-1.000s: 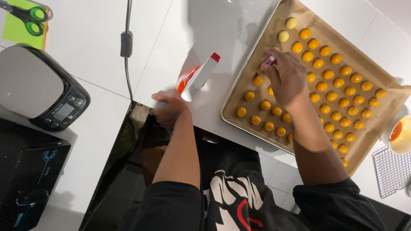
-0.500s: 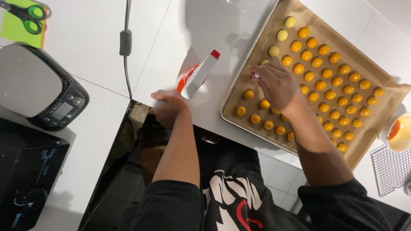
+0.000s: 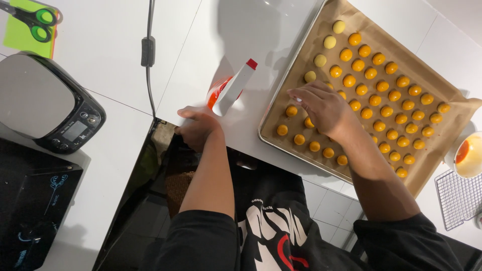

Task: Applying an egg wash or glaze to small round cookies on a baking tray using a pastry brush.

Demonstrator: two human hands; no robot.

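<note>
Right hand (image 3: 325,108): fingers pressed together at the tips, pinching something small and pale, too small to identify, just over the near-left rows of orange balls (image 3: 381,95). Balls lie in rows on brown paper lining a metal tray (image 3: 266,131), on the right of the white desk (image 3: 110,65). Left hand (image 3: 198,128): fingers curled over the desk's near edge, gripping it. Bottle (image 3: 232,89), white with red cap, lies just beyond this hand. Far left: kitchen scale (image 3: 47,108), scissors (image 3: 31,17).
</note>
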